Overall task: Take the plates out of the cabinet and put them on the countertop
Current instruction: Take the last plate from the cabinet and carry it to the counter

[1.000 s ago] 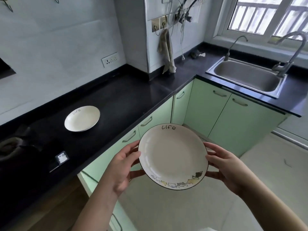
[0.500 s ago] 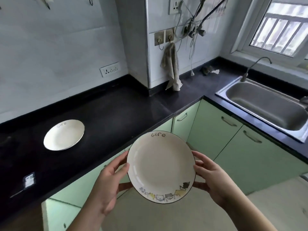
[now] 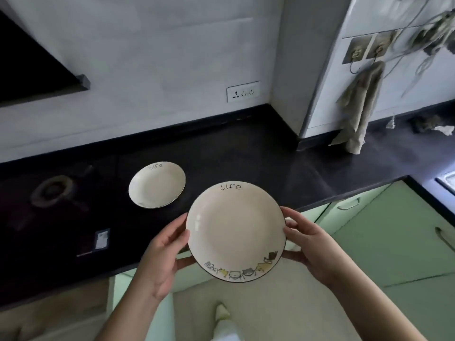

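A cream plate (image 3: 235, 230) with "life" lettered at its far rim and small cat drawings at its near rim is held level above the counter's front edge. My left hand (image 3: 163, 252) grips its left rim, thumb on top. My right hand (image 3: 311, 247) grips its right rim the same way. A second matching plate (image 3: 157, 184) lies flat on the black countertop (image 3: 246, 158), just left of and behind the held one. No open cabinet shows in the head view.
A gas burner (image 3: 51, 190) sits on the counter at the left, with a range hood (image 3: 37, 67) above. A wall socket (image 3: 243, 91) and a hanging cloth (image 3: 359, 112) are at the back. Green cabinet doors (image 3: 384, 237) run below on the right.
The view has swung left, away from the sink. The held plate has come up over the counter's front edge, closer to the plate lying there. Both hands keep their grip.
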A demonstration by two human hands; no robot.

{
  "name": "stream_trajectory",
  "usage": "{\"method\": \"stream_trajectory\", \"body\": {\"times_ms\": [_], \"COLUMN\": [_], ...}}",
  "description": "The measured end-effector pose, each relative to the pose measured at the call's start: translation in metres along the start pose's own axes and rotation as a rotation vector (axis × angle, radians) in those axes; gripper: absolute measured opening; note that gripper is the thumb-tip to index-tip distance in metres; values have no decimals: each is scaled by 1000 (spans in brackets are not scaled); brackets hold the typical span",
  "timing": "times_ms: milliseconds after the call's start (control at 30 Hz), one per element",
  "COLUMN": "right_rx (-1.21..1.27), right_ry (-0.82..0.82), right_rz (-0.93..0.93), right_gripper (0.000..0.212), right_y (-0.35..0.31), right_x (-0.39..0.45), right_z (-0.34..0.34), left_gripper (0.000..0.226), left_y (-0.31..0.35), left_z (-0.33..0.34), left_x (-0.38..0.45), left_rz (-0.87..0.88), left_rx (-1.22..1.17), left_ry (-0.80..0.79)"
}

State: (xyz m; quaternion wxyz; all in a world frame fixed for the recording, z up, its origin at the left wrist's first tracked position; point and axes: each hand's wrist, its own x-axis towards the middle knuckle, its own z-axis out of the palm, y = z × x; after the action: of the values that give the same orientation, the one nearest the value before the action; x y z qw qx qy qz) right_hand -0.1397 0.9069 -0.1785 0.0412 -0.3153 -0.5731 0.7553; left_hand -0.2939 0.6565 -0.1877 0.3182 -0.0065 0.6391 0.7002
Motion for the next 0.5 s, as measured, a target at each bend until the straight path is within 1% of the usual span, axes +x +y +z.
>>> {"method": "stream_trajectory", "body": {"times_ms": [100,200,367,500], "right_rx": [-53,-88,-92,-107], "right_ry": [-3,15,20,38], "right_rz": [5,20,73,132], "right_gripper": [37,36,37,40], "right_y": [-12,-15,-12,-10], "right_x": [38,67,111,150], "right_z": [14,23,28,17], "left_gripper": [36,36,35,34], "left_y": [9,15,19,13], "left_z": [-7,-15,-22,-7], "left_x": [31,57,110,149], "left_rz": [14,4,-96,-156], "left_rx": [-42,-45,-4,33], "left_ry": [24,-13,-29,6]}}
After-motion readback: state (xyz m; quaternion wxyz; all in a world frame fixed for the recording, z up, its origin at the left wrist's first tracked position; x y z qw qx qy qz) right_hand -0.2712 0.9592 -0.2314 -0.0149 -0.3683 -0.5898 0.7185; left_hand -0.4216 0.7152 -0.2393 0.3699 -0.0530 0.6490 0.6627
